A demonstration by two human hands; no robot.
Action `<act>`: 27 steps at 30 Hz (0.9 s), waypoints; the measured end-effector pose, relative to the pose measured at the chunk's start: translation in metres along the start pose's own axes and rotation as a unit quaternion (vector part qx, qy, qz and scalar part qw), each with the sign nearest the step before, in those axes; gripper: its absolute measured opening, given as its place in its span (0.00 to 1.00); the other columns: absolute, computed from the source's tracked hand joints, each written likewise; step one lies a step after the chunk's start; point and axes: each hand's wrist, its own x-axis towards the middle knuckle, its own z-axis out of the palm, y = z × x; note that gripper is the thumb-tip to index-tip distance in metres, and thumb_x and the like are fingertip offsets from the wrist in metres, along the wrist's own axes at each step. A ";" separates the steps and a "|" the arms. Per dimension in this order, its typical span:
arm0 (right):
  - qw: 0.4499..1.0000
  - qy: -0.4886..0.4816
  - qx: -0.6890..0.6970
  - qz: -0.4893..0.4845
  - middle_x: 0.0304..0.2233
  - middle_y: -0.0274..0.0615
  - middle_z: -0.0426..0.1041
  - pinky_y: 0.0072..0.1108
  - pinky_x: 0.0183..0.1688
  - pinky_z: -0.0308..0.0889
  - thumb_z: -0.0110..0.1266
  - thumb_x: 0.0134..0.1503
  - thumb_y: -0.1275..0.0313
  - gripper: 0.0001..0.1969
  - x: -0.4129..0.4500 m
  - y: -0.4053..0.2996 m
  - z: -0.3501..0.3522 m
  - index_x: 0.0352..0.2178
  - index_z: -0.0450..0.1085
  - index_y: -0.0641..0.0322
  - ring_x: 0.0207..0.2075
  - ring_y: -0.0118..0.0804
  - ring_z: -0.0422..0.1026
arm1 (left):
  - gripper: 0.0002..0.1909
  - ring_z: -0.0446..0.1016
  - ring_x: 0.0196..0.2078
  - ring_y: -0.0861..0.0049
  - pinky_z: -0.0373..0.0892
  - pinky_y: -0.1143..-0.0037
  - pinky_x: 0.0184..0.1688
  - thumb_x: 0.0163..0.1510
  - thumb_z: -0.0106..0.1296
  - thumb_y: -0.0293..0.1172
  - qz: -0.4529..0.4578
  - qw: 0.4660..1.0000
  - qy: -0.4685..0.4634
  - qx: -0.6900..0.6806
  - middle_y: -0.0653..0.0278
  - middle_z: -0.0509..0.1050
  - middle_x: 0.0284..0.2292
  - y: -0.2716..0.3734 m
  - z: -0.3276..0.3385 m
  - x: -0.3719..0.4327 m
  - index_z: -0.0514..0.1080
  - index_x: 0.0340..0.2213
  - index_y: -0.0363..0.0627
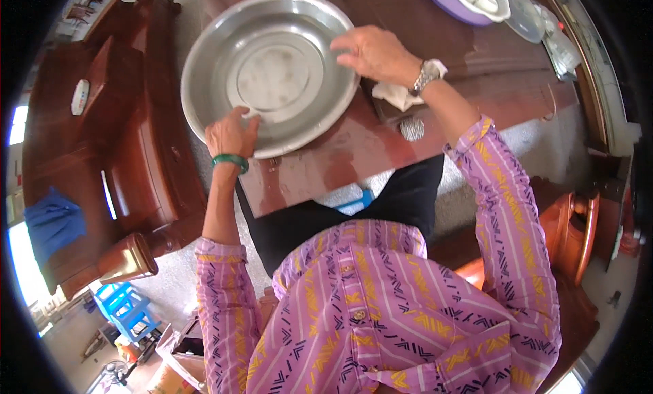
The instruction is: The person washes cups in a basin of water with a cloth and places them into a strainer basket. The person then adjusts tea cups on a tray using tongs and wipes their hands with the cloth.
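A large round stainless steel basin sits on a glossy reddish-brown table. Its bottom shows a few faint dull patches, and nothing solid lies in it. My left hand, with a green bangle at the wrist, is at the basin's near left rim, thumb and fingers apart over the inner wall. At the right rim is my right hand, fingers spread and curved over the edge, a metal watch on its wrist. Whether either hand touches the rim cannot be told. Neither hand holds anything.
White tissue and a crumpled silvery object lie right of the basin. Farther right stand a purple basin and a white bowl with white rounded items. A wooden bench bearing a blue cloth is at left; blue stools stand behind.
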 end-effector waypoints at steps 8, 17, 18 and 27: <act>0.983 0.050 -0.122 0.130 0.28 0.43 0.72 0.32 0.33 0.65 0.51 0.46 0.64 0.12 -0.081 0.013 -0.020 0.31 0.71 0.57 0.32 0.46 0.70 | 0.20 0.72 0.37 0.59 0.62 0.68 0.44 0.46 0.46 0.48 -0.012 0.999 0.029 -0.029 0.55 0.75 0.32 0.000 -0.004 -0.003 0.73 0.35 0.49; 0.993 -0.057 0.014 0.097 0.31 0.48 0.70 0.33 0.34 0.66 0.53 0.45 0.63 0.12 -0.125 -0.062 0.071 0.30 0.70 0.57 0.33 0.47 0.70 | 0.20 0.72 0.35 0.58 0.66 0.67 0.38 0.47 0.45 0.49 0.018 0.997 0.056 -0.040 0.56 0.75 0.30 -0.005 -0.004 0.000 0.73 0.32 0.47; 0.994 -0.050 0.007 0.097 0.29 0.46 0.69 0.32 0.33 0.66 0.54 0.44 0.63 0.14 -0.123 -0.074 0.083 0.33 0.70 0.57 0.32 0.46 0.70 | 0.20 0.72 0.35 0.58 0.66 0.67 0.38 0.47 0.45 0.49 0.017 0.997 0.058 -0.046 0.56 0.75 0.30 -0.005 -0.005 0.000 0.74 0.31 0.46; 0.996 -0.076 -0.040 -0.024 0.24 0.44 0.70 0.32 0.25 0.69 0.51 0.36 0.77 0.05 -0.115 -0.083 0.121 0.20 0.69 0.59 0.28 0.47 0.72 | 0.14 0.73 0.32 0.59 0.67 0.66 0.37 0.46 0.48 0.45 -0.004 0.995 0.085 -0.048 0.57 0.75 0.27 -0.009 -0.003 -0.008 0.74 0.27 0.48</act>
